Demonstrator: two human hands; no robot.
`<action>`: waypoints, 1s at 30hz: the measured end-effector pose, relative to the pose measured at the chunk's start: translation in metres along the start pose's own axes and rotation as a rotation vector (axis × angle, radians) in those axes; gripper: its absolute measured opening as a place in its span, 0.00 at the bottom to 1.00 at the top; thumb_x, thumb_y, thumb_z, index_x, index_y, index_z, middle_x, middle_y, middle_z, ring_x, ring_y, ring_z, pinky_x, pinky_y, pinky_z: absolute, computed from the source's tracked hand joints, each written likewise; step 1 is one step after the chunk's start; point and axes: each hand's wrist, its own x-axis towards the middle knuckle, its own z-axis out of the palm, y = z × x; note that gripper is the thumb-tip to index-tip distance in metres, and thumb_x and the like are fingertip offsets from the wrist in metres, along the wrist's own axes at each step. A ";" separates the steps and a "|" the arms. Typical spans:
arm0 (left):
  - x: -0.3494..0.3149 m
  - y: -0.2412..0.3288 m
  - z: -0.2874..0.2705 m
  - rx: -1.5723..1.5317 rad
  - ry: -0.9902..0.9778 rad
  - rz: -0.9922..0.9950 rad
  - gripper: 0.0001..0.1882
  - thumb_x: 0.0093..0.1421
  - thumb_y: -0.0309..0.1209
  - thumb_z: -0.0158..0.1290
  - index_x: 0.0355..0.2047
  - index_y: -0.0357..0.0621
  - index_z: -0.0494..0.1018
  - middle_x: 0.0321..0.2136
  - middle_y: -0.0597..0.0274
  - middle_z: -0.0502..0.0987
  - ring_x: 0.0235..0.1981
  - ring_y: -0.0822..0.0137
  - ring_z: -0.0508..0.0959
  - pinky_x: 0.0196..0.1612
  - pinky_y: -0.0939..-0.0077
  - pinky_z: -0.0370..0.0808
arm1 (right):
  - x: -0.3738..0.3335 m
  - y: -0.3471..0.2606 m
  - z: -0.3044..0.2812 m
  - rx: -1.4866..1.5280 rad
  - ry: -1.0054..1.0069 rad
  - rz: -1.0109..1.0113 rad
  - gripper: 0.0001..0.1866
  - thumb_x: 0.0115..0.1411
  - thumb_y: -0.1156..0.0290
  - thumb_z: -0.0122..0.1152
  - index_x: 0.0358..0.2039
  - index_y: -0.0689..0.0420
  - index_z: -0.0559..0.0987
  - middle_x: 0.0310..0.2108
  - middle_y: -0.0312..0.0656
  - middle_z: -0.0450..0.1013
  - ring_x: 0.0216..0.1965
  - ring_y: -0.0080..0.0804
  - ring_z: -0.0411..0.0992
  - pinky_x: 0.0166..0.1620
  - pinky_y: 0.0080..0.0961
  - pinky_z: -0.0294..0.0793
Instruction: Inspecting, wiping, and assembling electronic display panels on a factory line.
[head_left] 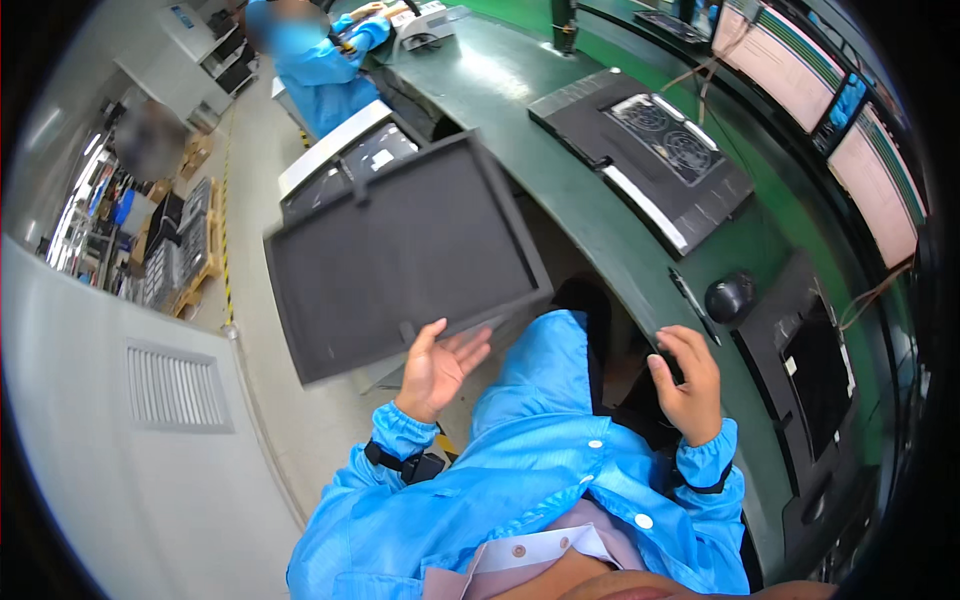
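Observation:
My left hand (pixel 440 370) is palm up with its fingers spread, and nothing is in it. Its thumb is by the near edge of a large black rectangular tray (pixel 400 250), which has a raised rim and looks slightly blurred. Whether the hand touches the tray, I cannot tell. Partly covered by that tray is another black holder (pixel 380 150) with dark parts and a small white label. Over the bench edge hovers my right hand (pixel 690 388), fingers loosely bent and apart, holding nothing. A black pen (pixel 693 305) and a black mouse (pixel 730 297) lie just beyond it.
On the green bench (pixel 500 90) sits a black foam holder (pixel 570 115) with a dark twin-fan panel (pixel 665 135). Another black holder (pixel 780 370) is at the right. Monitors (pixel 780 60) line the back. A blue-sleeved person (pixel 320 70) works far left, near a loaded pallet (pixel 205 245).

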 end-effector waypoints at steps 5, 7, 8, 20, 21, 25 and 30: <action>0.064 -0.025 -0.015 -0.558 0.092 -0.261 0.30 0.64 0.35 0.56 0.56 0.22 0.59 0.51 0.39 0.72 0.52 0.51 0.76 0.59 0.65 0.76 | -0.023 0.011 -0.025 -0.105 -0.006 -0.055 0.11 0.53 0.71 0.69 0.37 0.60 0.81 0.39 0.45 0.78 0.37 0.45 0.77 0.39 0.35 0.76; 0.086 -0.013 -0.015 -0.579 0.133 -0.216 0.29 0.64 0.34 0.55 0.55 0.20 0.61 0.51 0.38 0.72 0.53 0.50 0.76 0.60 0.64 0.75 | -0.034 0.012 -0.040 -0.161 0.023 -0.038 0.10 0.53 0.70 0.69 0.36 0.58 0.81 0.38 0.42 0.78 0.35 0.41 0.77 0.37 0.33 0.76; 0.092 -0.002 -0.016 -0.600 0.158 -0.225 0.28 0.63 0.34 0.55 0.54 0.19 0.63 0.52 0.37 0.72 0.53 0.49 0.76 0.60 0.64 0.75 | -0.039 0.012 -0.047 -0.182 0.035 -0.021 0.10 0.53 0.70 0.69 0.36 0.58 0.81 0.38 0.42 0.78 0.34 0.41 0.77 0.37 0.33 0.76; 0.076 -0.002 0.076 -0.140 0.022 -0.609 0.25 0.64 0.48 0.48 0.42 0.35 0.75 0.32 0.58 0.78 0.30 0.65 0.75 0.35 0.71 0.74 | -0.074 0.007 -0.111 -0.421 0.140 0.137 0.10 0.51 0.71 0.69 0.35 0.57 0.82 0.37 0.42 0.78 0.37 0.43 0.76 0.39 0.35 0.75; 0.073 -0.009 0.094 -0.114 -0.165 -0.630 0.24 0.65 0.48 0.46 0.42 0.35 0.75 0.30 0.59 0.77 0.29 0.65 0.74 0.34 0.71 0.73 | -0.078 0.010 -0.118 -0.479 0.171 0.161 0.10 0.52 0.71 0.69 0.35 0.57 0.82 0.35 0.43 0.78 0.37 0.43 0.76 0.39 0.35 0.75; 0.075 -0.062 0.159 0.367 -0.609 -0.388 0.21 0.66 0.42 0.42 0.43 0.34 0.72 0.27 0.55 0.75 0.28 0.63 0.72 0.35 0.69 0.71 | -0.118 0.024 -0.154 -0.727 0.283 0.339 0.07 0.54 0.71 0.68 0.32 0.58 0.82 0.29 0.44 0.77 0.33 0.44 0.76 0.36 0.37 0.74; 0.078 -0.149 0.201 1.215 -1.212 0.716 0.08 0.63 0.23 0.48 0.42 0.34 0.71 0.29 0.56 0.73 0.29 0.67 0.72 0.35 0.74 0.70 | -0.221 0.022 -0.210 -0.924 0.613 0.654 0.10 0.58 0.65 0.66 0.27 0.58 0.80 0.22 0.44 0.74 0.25 0.46 0.74 0.29 0.39 0.71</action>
